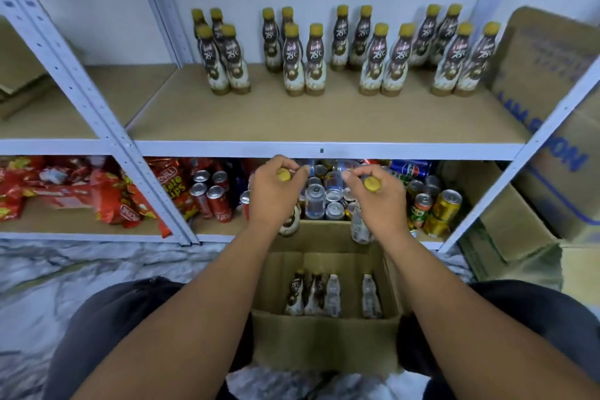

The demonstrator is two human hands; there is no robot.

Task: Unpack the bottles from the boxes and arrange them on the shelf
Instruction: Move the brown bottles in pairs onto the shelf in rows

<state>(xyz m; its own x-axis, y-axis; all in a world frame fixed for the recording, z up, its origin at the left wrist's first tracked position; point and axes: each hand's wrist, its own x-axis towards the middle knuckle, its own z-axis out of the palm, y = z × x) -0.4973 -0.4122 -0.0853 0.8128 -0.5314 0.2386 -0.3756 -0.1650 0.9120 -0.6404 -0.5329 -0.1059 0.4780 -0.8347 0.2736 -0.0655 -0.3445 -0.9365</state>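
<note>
Our left grip (276, 187) is curled tight round the yellow cap of one bottle (290, 222), which hangs below the palm in front of the lower shelf (81, 221). Our right grip (376, 196) holds the second bottle (360, 229) by its cap in the same way. Both hang above the far flap of the open box (324, 338) on the floor. Inside it four more bottles (313, 294) stand upright, three together at the left and one apart at the right. On the upper shelf (324, 120) the shelved bottles (293, 65) stand in four clusters toward the back edge, from the middle to the right end.

We judge these to be small, stiff plastic bottles, full and so moderately heavy. Their glossy sleeves are probably slippery. A cap hold lifts them well enough, but the body can swing. For setting down we would take the narrow waist, since a tall, slim bottle tips easily against its neighbours.

As for writing, at the lower shelf's left end a red snack bag (175, 187) shows "chips", the rest unclear. The bottle labels read "78°C" under a script too blurred to make out. Toward the lower shelf's right end a blue can (410, 169) reads "Pepsi". On the carton (545, 68) at the right end, of the blue lettering only "ON" is legible.
</note>
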